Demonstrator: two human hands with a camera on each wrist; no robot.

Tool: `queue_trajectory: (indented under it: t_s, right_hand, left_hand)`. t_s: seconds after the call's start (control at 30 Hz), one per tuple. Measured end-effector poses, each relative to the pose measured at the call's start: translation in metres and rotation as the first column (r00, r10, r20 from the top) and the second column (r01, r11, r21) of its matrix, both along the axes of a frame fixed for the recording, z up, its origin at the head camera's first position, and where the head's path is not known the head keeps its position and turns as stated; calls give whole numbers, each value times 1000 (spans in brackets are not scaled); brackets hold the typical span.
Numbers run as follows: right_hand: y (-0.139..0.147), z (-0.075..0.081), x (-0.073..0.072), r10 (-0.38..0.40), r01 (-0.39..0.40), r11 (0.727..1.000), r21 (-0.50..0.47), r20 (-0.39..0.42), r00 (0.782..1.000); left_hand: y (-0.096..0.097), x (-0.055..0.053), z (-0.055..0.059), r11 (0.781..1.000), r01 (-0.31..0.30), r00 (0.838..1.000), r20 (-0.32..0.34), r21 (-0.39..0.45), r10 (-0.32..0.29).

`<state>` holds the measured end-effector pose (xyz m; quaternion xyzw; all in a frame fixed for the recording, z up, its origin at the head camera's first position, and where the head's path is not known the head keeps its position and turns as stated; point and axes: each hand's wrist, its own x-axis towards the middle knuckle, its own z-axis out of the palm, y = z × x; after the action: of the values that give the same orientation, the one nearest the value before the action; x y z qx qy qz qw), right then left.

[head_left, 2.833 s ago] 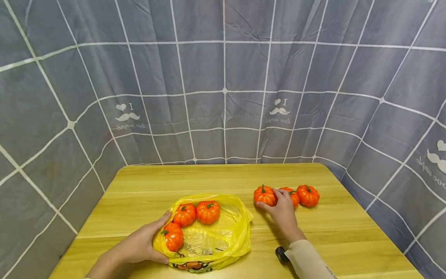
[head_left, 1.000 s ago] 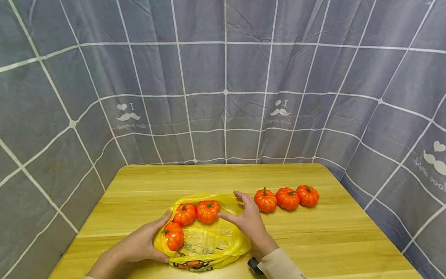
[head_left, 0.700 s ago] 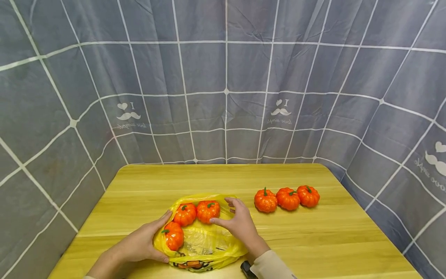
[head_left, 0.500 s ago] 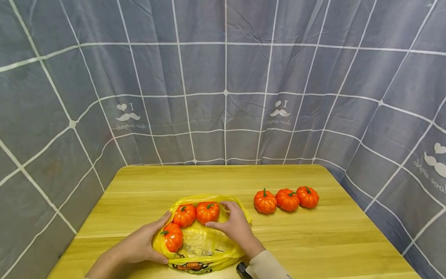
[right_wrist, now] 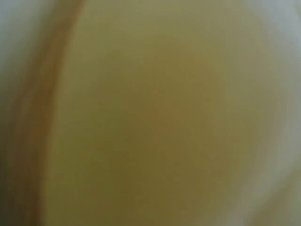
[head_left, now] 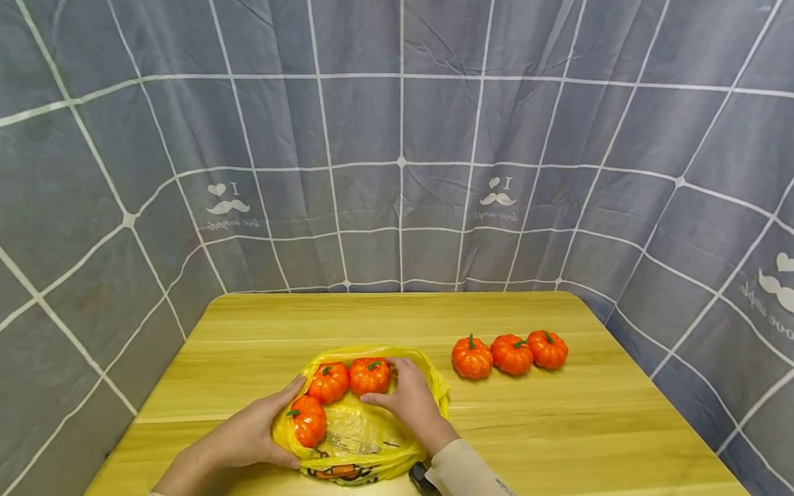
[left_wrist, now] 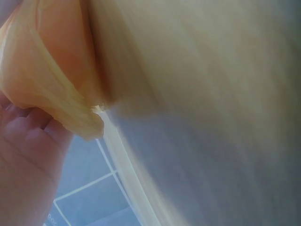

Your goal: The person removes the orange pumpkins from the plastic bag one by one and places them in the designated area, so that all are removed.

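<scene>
A yellow plastic bag [head_left: 372, 465] lies with its mouth wide on the table, three small orange pumpkins inside. My left hand [head_left: 257, 430] holds the bag's left side, thumb at the front rim and fingers farther back, beside the nearest pumpkin [head_left: 309, 421]. Behind that one sits the back left pumpkin [head_left: 329, 382]. My right hand [head_left: 412, 399] reaches over the bag's right side, thumb and fingers round the back right pumpkin [head_left: 370, 377]. In the left wrist view, orange shows through the bag [left_wrist: 42, 80] above my fingers. The right wrist view is a yellow blur.
Three more pumpkins stand in a row on the table [head_left: 558, 427] right of the bag: a left one [head_left: 472, 357], a middle one [head_left: 512, 355] and a right one [head_left: 548, 350]. A grey checked curtain [head_left: 434, 200] surrounds the table's back and sides.
My right hand has let go of the left pumpkin in the outside row and moved left into the bag, to the back right pumpkin. My left hand has stayed on the bag.
</scene>
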<state>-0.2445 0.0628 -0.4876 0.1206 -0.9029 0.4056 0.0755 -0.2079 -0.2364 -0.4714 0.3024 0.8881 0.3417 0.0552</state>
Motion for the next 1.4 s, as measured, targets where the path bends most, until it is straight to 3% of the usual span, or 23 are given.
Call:
queue_trajectory:
  t_s: [0.33, 0.7, 1.03, 1.4]
  right_hand:
    - [-2, -2, -1, -29, 29, 999, 13, -21, 999]
    - [4, 0, 3, 20, -17, 994, -105, 28, 999]
    - [11, 9, 11, 43, -36, 982, -185, 35, 998]
    - [34, 23, 19, 10, -11, 972, -234, -8, 1000]
  left_hand:
    - [2, 0, 4, 1000, -1, 1000, 11, -10, 2]
    - [0, -1, 2, 1000, 15, 1000, 3, 6, -15]
    - [0, -1, 2, 1000, 3, 1000, 3, -6, -3]
    - [0, 0, 1, 1000, 0, 1000, 7, -15, 0]
